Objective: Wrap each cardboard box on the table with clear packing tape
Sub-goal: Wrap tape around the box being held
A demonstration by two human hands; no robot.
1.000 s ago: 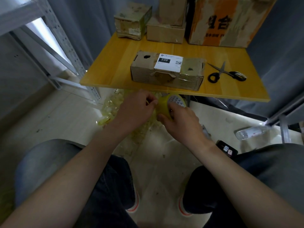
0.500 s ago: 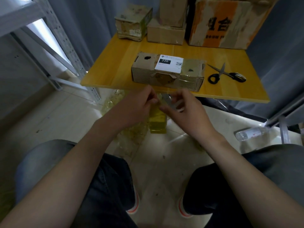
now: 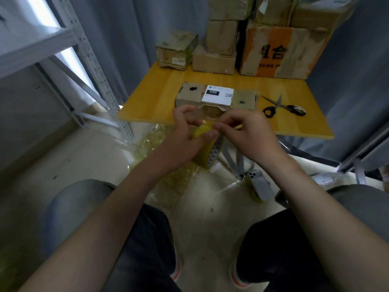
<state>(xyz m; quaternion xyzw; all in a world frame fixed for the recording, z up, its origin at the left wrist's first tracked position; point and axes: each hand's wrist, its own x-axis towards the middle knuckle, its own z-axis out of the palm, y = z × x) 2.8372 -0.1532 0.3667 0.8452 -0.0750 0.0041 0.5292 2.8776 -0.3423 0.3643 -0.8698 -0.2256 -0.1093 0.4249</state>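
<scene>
Both forearms reach forward and meet at the near edge of the desk (image 3: 151, 98). The left hand (image 3: 185, 142) curls round the yellowish tape roll (image 3: 205, 153). The right hand (image 3: 248, 138) pinches the tape at the roll's top, just beside the left thumb. Stacked boxes (image 3: 273, 51) stand well beyond both hands. The labelled cardboard box (image 3: 189, 96) sits just behind the knuckles, partly hidden by them. Scissors (image 3: 282, 107) lie beyond the right hand, and a phone (image 3: 261, 186) lies on the floor beneath its wrist.

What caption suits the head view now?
Left hand holds the tape roll, right hand pinches its loose end, near the labelled box; scissors alongside.

Yellow table (image 3: 160, 95) bears a labelled box (image 3: 216, 99), scissors (image 3: 282, 107) (boxes (image 3: 273, 51) stacked behind).
</scene>
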